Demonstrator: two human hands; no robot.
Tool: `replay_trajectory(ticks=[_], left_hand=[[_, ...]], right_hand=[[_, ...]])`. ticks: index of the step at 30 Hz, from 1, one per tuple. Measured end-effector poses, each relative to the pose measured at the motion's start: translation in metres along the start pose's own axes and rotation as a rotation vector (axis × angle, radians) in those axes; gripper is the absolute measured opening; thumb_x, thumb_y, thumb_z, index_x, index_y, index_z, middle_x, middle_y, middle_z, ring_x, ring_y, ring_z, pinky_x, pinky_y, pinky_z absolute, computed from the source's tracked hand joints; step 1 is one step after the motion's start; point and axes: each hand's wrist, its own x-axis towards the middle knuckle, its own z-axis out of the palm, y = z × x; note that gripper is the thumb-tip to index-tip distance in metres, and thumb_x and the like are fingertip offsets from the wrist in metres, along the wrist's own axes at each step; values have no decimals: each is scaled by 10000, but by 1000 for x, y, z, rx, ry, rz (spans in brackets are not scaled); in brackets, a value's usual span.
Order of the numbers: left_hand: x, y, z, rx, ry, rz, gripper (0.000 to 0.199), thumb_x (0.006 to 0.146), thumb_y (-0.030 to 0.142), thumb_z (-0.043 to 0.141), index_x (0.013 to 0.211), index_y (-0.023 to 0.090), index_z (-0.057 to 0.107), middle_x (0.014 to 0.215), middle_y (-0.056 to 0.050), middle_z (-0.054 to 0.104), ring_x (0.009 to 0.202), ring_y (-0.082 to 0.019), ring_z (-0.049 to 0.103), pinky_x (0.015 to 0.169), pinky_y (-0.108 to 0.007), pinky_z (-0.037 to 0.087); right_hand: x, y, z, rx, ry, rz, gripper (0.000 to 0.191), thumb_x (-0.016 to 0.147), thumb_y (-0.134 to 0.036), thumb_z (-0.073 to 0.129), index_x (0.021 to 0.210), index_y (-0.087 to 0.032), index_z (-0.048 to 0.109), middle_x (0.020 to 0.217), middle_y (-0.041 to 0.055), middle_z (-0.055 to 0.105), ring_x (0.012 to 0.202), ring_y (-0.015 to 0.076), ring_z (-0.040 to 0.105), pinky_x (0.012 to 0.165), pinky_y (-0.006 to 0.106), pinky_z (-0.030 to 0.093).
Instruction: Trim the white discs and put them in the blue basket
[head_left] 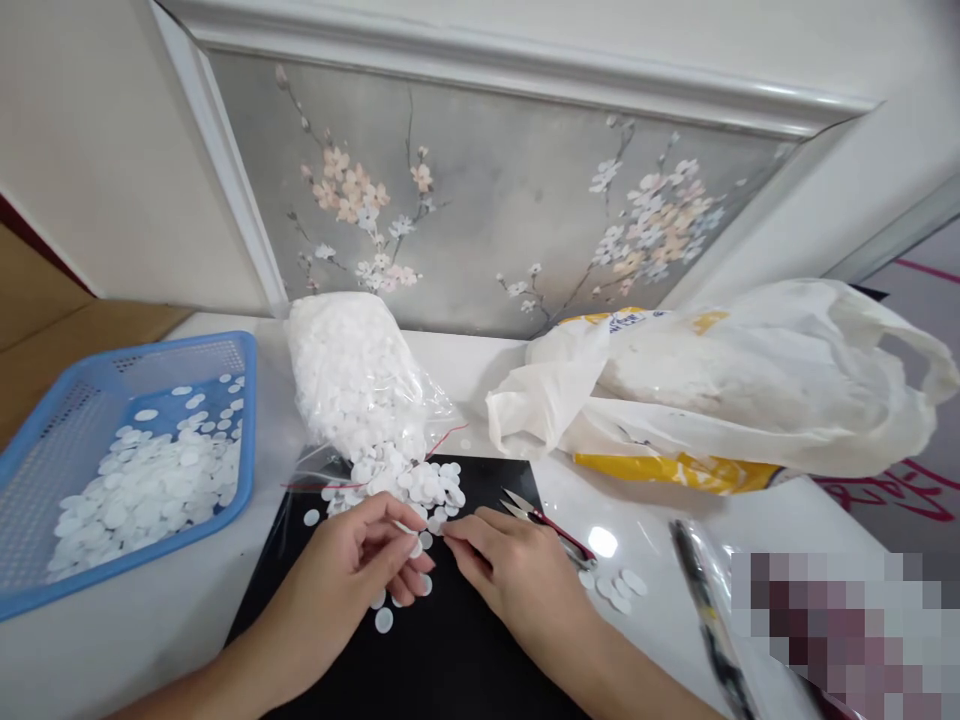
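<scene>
My left hand is above the black mat, thumb and forefinger closed on a small white disc. Facing it, my right hand pinches another white disc at the edge of the loose heap. That heap of white discs spills from the mouth of a clear plastic bag, which is full of them and has a red line along its opening. Under my left fingers, a few single discs lie on the mat. My curled fingers partly hide both held discs.
A blue basket with many white discs stands at the left. Red-handled thread snips lie beyond my right hand, near several discs. A white-and-yellow plastic bag fills the back right; a dark pen-like item lies in front.
</scene>
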Motion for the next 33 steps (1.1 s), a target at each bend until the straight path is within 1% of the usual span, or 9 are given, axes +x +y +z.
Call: replay_trajectory(ticks=[2, 6, 9, 11, 19, 22, 24, 26, 33], left_hand=[[1, -2, 3, -120, 0, -75, 202, 874, 360, 591, 929, 175, 648, 808, -35, 744, 709, -162, 698, 690, -267, 544], [0, -4, 4, -214, -3, -146, 259, 843, 387, 649, 948, 155, 697, 851, -59, 765, 842, -195, 729, 774, -269, 561], [-1, -5, 3, -287, -24, -155, 260, 845, 390, 655, 957, 161, 711, 865, -61, 776, 881, -207, 732, 810, -277, 565], [-2, -4, 3, -333, -31, -160, 254, 849, 382, 653, 960, 163, 718, 889, -67, 781, 896, -216, 733, 825, -284, 566], [-4, -2, 3, -374, -59, -174, 223, 837, 343, 668, 970, 176, 732, 909, -69, 785, 935, -224, 727, 834, -279, 568], [-4, 0, 4, -384, -67, -171, 201, 837, 316, 667, 969, 178, 730, 907, -64, 784, 943, -225, 724, 832, -279, 567], [-4, 1, 4, -391, -72, -164, 192, 839, 305, 662, 964, 175, 729, 886, -61, 784, 924, -221, 728, 834, -279, 563], [-4, 1, 3, -393, -81, -159, 187, 842, 300, 657, 961, 173, 727, 865, -59, 786, 877, -205, 734, 826, -273, 560], [-3, 1, 3, -366, -70, -180, 180, 851, 293, 642, 962, 173, 717, 868, -57, 791, 848, -180, 733, 789, -245, 553]], right_hand=[[-2, -3, -5, 133, -10, 91, 181, 869, -192, 538, 805, -203, 707, 655, 12, 633, 550, 144, 544, 531, 250, 356], [-3, -12, -12, 716, -79, 404, 228, 846, -347, 597, 703, -176, 645, 528, -64, 409, 468, 85, 305, 444, 223, 225], [-4, -15, -12, 1053, -138, 534, 286, 783, -428, 684, 696, -165, 614, 475, -111, 294, 431, 56, 147, 419, 238, 96], [-4, -15, -12, 1181, -156, 592, 328, 728, -455, 738, 678, -162, 598, 451, -128, 265, 421, 43, 111, 422, 247, 61], [-3, -17, -16, 1308, -147, 638, 386, 640, -471, 810, 635, -156, 588, 416, -143, 248, 409, 27, 110, 425, 248, 53], [-4, -17, -15, 1306, -169, 587, 353, 724, -469, 759, 694, -164, 583, 384, -119, 378, 379, 23, 131, 417, 243, 54], [-5, -17, -14, 1330, -172, 535, 323, 792, -455, 705, 739, -177, 550, 453, -64, 549, 367, 22, 157, 412, 238, 59], [-5, -16, -13, 1355, -161, 485, 309, 833, -437, 670, 751, -181, 517, 557, -23, 635, 376, 21, 178, 411, 231, 75], [-5, -14, -10, 1311, -173, 380, 298, 910, -443, 592, 800, -192, 474, 613, -27, 637, 396, 33, 179, 406, 230, 82]])
